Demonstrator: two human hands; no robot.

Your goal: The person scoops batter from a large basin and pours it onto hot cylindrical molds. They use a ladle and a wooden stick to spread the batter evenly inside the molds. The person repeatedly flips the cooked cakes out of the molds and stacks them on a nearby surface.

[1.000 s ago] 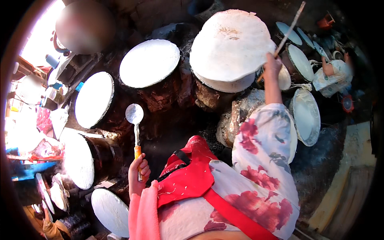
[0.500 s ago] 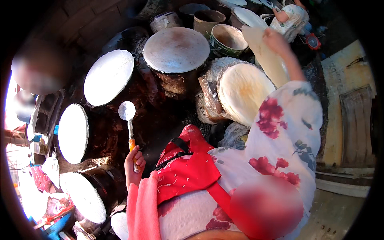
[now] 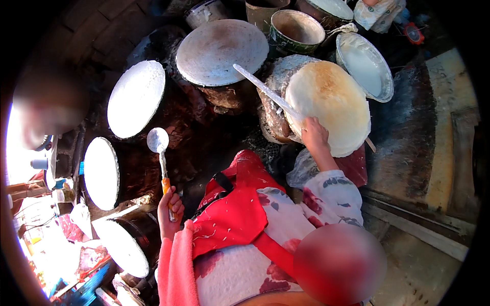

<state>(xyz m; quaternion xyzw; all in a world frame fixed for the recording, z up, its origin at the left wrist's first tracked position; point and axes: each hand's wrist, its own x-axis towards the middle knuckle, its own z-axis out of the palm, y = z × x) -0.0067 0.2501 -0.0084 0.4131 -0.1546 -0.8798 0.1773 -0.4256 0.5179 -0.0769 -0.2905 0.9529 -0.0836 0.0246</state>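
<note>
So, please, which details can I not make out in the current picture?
In the head view:
Ladle handle: partly covered by the left hand.
White stick: near end hidden by the right hand.
Co-worker: cut off by the upper edge.
Upper left, lower right: round blurs hide what lies there.

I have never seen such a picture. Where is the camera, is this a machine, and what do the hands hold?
There is no machine here, only a person working with bare hands. The camera is the left one of two worn on the head and looks down; its wide lens bends straight edges.

The left hand holds a round, white-coated ladle by its orange handle. The right hand holds a long white stick, near the left edge of a pale round disc with a brownish patch. Around them stand a drum with a greyish round top, three drums with white round tops on the left, and a basin of white liquid at upper right.
</note>
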